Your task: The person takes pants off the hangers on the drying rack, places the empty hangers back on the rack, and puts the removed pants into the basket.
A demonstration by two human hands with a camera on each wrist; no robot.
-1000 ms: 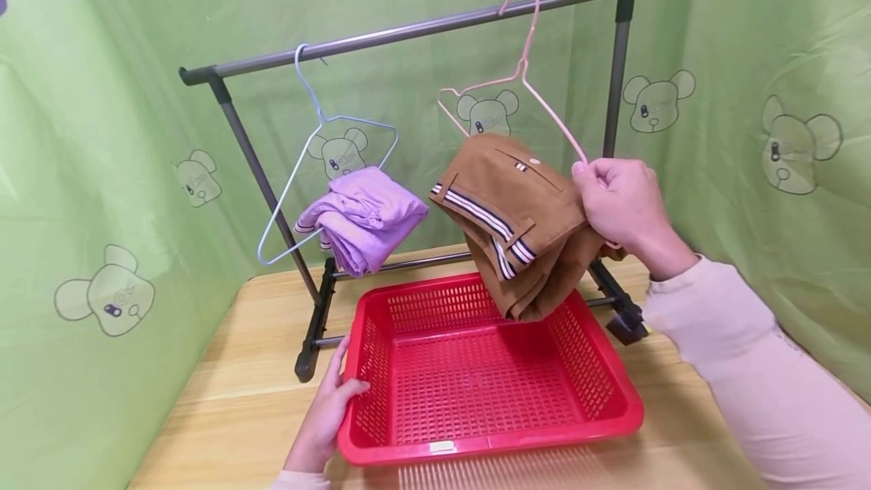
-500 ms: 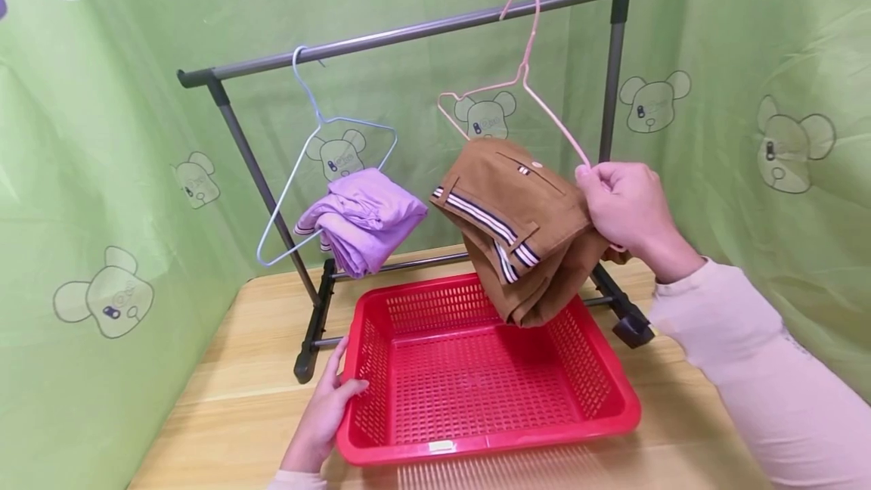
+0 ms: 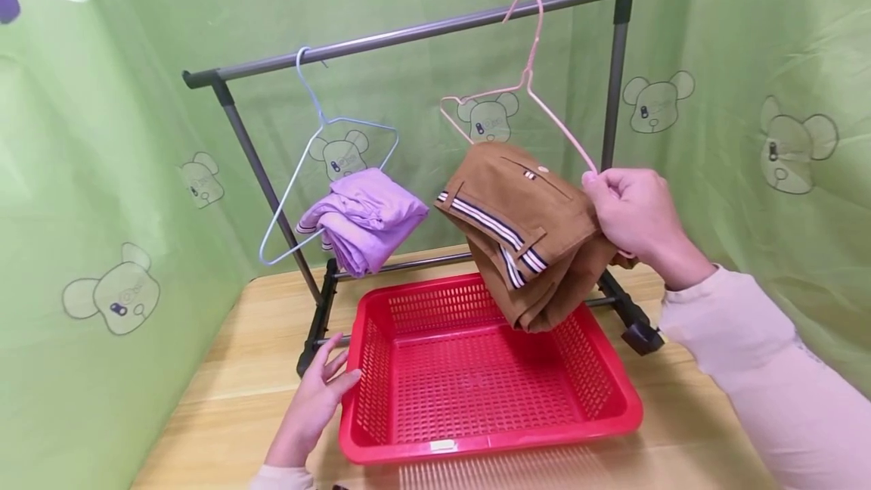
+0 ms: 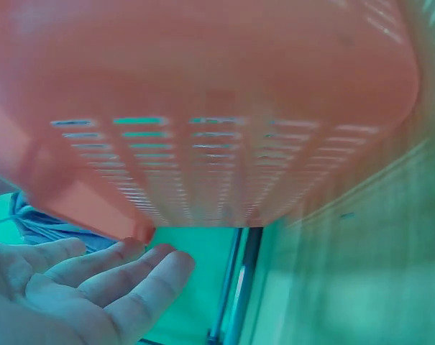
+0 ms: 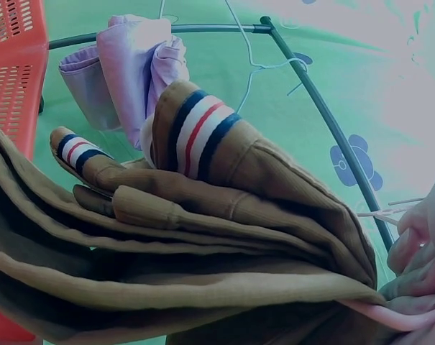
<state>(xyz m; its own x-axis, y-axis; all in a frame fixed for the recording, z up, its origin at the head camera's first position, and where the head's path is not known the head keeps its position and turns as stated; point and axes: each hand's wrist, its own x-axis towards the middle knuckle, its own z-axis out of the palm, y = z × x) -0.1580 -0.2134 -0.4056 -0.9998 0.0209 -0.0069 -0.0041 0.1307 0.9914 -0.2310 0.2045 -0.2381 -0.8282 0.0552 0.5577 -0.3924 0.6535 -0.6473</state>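
My right hand (image 3: 640, 210) grips the lower right corner of a pink wire hanger (image 3: 561, 127). Brown trousers (image 3: 517, 206) with a striped waistband hang folded over its bar, above the back right of a red basket (image 3: 490, 441). The hanger's hook overlaps the rail in the head view. In the right wrist view the folded layers of the trousers (image 5: 224, 237) spread out from my curled fingers. Beside the basket's left wall is my left hand (image 3: 314, 392), fingers spread and loosely extended; the left wrist view shows the palm turned up beside the perforated wall (image 4: 203, 86).
A dark metal clothes rack (image 3: 415, 35) stands on the wooden table (image 3: 224, 376). From its left part hangs a blue hanger (image 3: 289, 191) with folded purple trousers (image 3: 370, 214) over the bar. Green curtains (image 3: 88, 195) close off the back and both sides.
My left hand has let go of the basket's left wall and shifted a little left, fingers opening. The right hand, pink hanger and brown trousers have moved slightly down and to the right.
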